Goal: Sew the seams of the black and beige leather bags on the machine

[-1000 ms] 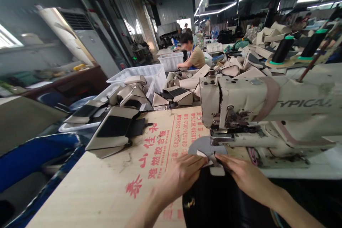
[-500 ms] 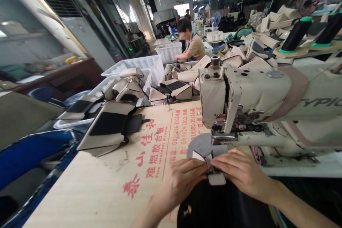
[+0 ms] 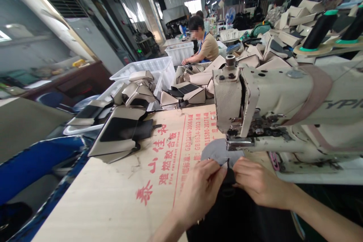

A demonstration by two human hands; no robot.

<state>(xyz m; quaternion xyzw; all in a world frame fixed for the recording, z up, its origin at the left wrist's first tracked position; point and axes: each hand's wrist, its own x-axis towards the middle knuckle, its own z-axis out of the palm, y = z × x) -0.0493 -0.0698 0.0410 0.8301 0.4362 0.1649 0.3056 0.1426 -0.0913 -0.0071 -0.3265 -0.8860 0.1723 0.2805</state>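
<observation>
In front of the sewing machine (image 3: 241, 98), my two hands are close together over a rounded grey plate (image 3: 217, 149). My left hand (image 3: 202, 183) pinches the edge of a small black fabric piece (image 3: 230, 176) between thumb and forefinger. From the other side my right hand (image 3: 255, 181) grips the same piece, fingers curled. Its lower part runs into a larger dark mass of material (image 3: 235, 215) below my hands, whose outline is hard to make out. The machine's presser area (image 3: 239, 143) lies just beyond my fingers.
Left on the plywood tabletop (image 3: 113, 193) lies a beige and black sewn piece (image 3: 120, 132). White plastic crates (image 3: 164, 72) hold more such pieces. A blue-lined container (image 3: 53, 166) stands at the left edge. Black thread cones (image 3: 319, 32) stand right; a co-worker (image 3: 208, 45) sits beyond.
A pale tab that showed between my hands is no longer visible; black fabric shows there now. My left hand has turned more upright, with its fingers curled in. The view has shifted slightly.
</observation>
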